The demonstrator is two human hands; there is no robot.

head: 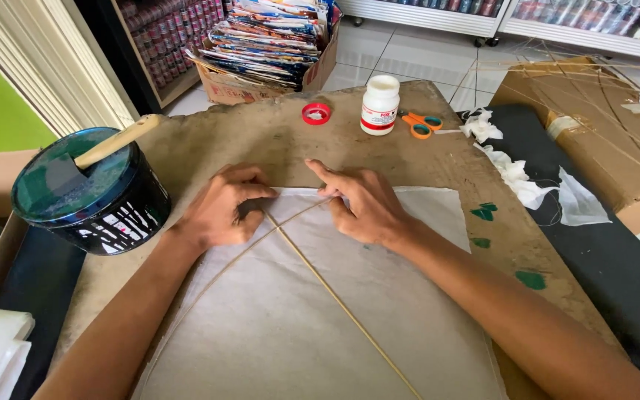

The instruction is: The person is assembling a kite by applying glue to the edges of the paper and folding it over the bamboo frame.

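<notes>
On the worn brown board (pixel 275 141), near the top corner of the white paper sheet (pixel 290 326), pressing with both hands: left hand (pixel 220 207) curled narrow, fingertips pinching down on the paper edge just where the straight bamboo stick (pixel 342 305) ends; right hand (pixel 364 204) flatter, index finger stretched along the folded upper edge, touching paper and the thin curved stick (pixel 209 285) that bows across. Best done, by the look of it, with firm even pressure along the fold, smoothing outward from the stick tip so the paper lies flat and no wrinkle forms, keeping the straight stick centred under the corner. Paper directly beneath and toward the body from both hands, stick tip between them. Farther off: open white glue bottle (pixel 379 105) with its red cap (pixel 315 113) beside it, orange scissors (pixel 421 124) just right of the bottle, dark paint tin (pixel 90 192) with a wooden-handled brush (pixel 116 142) near the left wrist
</notes>
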